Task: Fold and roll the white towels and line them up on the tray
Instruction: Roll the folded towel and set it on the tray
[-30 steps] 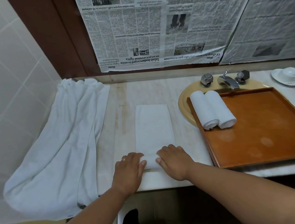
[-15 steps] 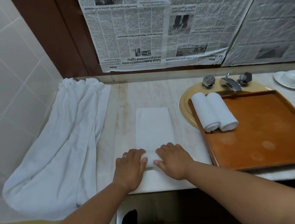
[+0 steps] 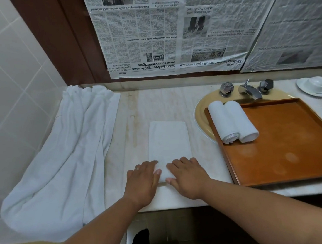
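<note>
While the left hand (image 3: 141, 181) and right hand (image 3: 189, 177) press, fingers nearly flat, on the near end of the folded towel (image 3: 169, 140) on the tabletop (image 3: 132, 112), uneven pushing could roll it crooked.

Folded towel (image 3: 169, 140): near end hidden under left hand (image 3: 142, 181) and right hand (image 3: 188, 177). Tray (image 3: 292, 130): right side cut off by picture edge. Sink (image 3: 199, 117): mostly covered by tray. Newspaper (image 3: 149, 36): fine print too small to read.
</note>
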